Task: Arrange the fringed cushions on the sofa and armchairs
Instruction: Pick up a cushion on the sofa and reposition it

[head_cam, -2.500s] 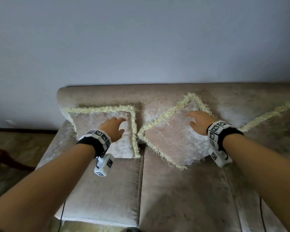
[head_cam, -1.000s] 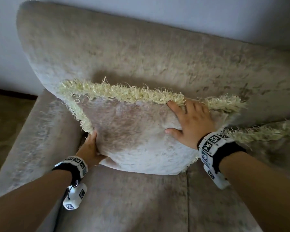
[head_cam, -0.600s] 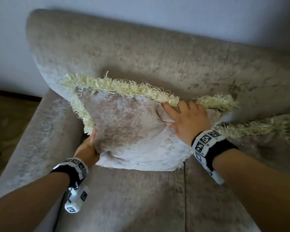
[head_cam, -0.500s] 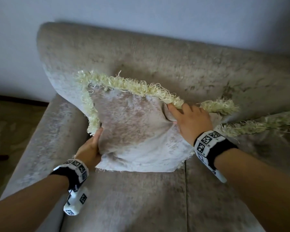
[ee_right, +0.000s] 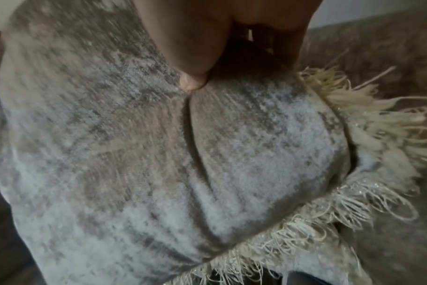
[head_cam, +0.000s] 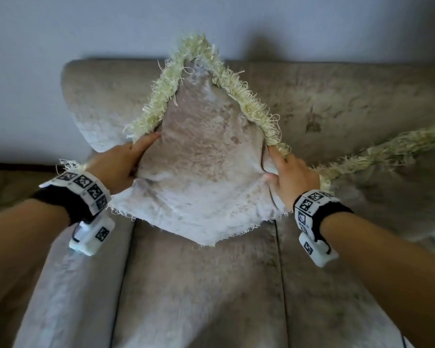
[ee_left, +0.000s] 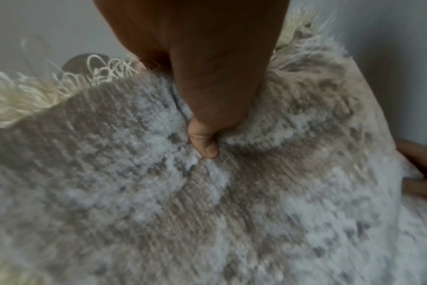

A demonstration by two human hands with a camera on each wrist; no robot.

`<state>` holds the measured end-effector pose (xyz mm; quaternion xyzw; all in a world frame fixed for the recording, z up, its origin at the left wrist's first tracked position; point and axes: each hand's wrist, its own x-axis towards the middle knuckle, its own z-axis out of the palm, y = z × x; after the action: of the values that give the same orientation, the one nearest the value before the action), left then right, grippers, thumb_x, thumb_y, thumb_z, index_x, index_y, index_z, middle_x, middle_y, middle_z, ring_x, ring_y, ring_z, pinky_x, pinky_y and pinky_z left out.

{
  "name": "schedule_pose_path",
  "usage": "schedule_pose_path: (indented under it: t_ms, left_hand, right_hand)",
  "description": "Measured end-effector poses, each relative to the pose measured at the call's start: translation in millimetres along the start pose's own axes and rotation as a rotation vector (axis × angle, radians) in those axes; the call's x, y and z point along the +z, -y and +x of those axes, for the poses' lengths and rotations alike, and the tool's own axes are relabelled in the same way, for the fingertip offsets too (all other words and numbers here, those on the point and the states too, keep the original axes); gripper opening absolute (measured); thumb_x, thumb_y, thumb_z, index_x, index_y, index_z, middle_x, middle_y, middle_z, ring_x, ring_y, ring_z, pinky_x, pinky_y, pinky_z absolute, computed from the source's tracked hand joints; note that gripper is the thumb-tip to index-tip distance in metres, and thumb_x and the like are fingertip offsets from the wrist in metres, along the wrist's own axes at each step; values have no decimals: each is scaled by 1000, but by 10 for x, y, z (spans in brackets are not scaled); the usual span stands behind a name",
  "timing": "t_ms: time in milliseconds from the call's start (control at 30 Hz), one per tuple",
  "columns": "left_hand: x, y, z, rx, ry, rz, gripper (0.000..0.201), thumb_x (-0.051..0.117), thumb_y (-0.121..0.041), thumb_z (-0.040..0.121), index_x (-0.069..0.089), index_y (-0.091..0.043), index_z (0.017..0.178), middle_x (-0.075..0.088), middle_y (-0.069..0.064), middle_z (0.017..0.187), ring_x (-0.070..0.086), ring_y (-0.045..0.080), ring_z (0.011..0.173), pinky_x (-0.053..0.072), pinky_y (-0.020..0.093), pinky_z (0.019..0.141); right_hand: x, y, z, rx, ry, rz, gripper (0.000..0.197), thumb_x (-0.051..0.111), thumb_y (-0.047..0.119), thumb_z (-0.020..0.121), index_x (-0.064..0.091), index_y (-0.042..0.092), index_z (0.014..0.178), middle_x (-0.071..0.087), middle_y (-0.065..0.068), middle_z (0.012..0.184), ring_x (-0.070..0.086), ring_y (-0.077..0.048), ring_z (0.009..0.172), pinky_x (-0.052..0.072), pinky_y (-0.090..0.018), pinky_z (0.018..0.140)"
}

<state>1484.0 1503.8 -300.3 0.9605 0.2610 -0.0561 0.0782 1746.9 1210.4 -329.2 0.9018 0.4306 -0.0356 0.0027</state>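
On sofa (head_cam: pixel 337 101), cushion (head_cam: pixel 206 172) cornerwise, apparently lifted

The room is sitting in dim, cool, soft light, and the cushion (head_cam: pixel 206 172) I am holding is throwing a faint shadow onto the wall (head_cam: pixel 274 28) up and to its right. No glare is showing anywhere. My head view is bowing at the edges, stretching my forearms, and its corners are darkening and softening. Both wrist views are looking grainy and smeared: my left thumb (ee_left: pixel 205 142) is reading fairly sharp while the fabric around it is blurring, and the fringe (ee_right: pixel 368 119) is streaking.
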Motion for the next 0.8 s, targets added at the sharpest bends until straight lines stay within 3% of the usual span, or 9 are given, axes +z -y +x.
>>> schedule_pose_path:
  t_ms: [133,300,400,533,600,700,800]
  left_hand:
    - [371,27,100,-51,-37,35,107,71,-8,78,0,-46,149,44,8,91,49,29,79,41,42,60]
    - [626,55,234,-76,-62,116,106,77,-17,74,5,-44,148,48,21,105,51,43,96,50,61,68]
    - [686,42,295,-100,-126,155,107,84,-25,68,14,-35,148,47,25,109,50,45,96,47,64,66]
    - [769,45,322,-104,-137,187,119,91,-32,57,16,-33,149,44,26,107,47,44,94,49,60,59]
    - [762,45,313,-95,-176,202,120,93,-34,51,23,-32,149,43,26,105,46,45,92,47,60,60]
    - [697,74,256,-66,-262,264,121,93,-41,48,27,-35,149,41,29,117,43,47,99,38,63,81]
    - [644,107,130,-62,-342,238,119,94,-42,45,34,-37,147,34,28,136,36,50,114,29,63,90]
  right_hand:
    - [422,25,61,25,21,22,67,51,38,95,14,29,149,48,-16,121,49,-35,105,38,-36,61]
    - [746,29,72,46,-77,-4,78,67,48,82,21,26,141,53,-20,106,53,-37,88,44,-38,59]
    - [831,-9,134,49,-144,19,81,68,52,79,24,25,142,54,-21,105,54,-38,87,50,-43,67]
    - [880,-3,184,74,-125,17,83,66,54,80,21,26,144,52,-23,115,51,-41,99,48,-48,82]
    - [880,-1,173,107,-117,2,82,64,56,80,21,28,145,48,-25,125,46,-45,113,44,-53,91]
    - [796,22,130,134,-134,17,81,66,51,79,24,29,144,32,-25,143,26,-48,134,28,-63,107]
    - [651,11,79,77,-181,94,87,71,38,70,23,24,142,23,-24,149,18,-45,138,17,-64,112]
